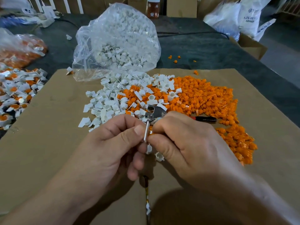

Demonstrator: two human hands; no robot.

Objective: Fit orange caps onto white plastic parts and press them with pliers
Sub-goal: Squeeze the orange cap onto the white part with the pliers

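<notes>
**Recorder:** Item under work, and where?

**Observer:** One flat white plastic part [146,132], seen edge-on and nearly upright, held in the air above the middle of the brown cardboard sheet [48,143]. The person's left hand [113,143] pinches it between thumb and forefinger. The right hand [186,143] pinches the same piece from the other side, its other fingers curled. Whether an orange cap sits on it cannot be told.

**Recorder:** Tool?

**Observer:** Steel-headed pliers with a red and black handle [155,110] are just beyond the hands, over the sheet's centre, handle pointing toward its right edge. The right knuckles cover part of them, so whether that hand touches them cannot be told.

**Recorder:** Stock?

**Observer:** A heap of small orange plastic caps [211,98] covers the sheet's far right part and trails down its right side. A heap of loose white plastic parts [105,103] lies on its far middle, overlapping the orange at the join. A clear plastic bag of white parts [116,43] stands on the sheet's far edge, mouth spilling onto it. Two white ring-shaped pieces [159,156] lie on the sheet under the hands.

**Recorder:** Off the sheet?

**Observer:** A pile of white pieces with orange fitted [17,88] lies past its left edge. A few stray orange caps [174,59] lie beyond its far edge on the dark table cover [211,46].
</notes>
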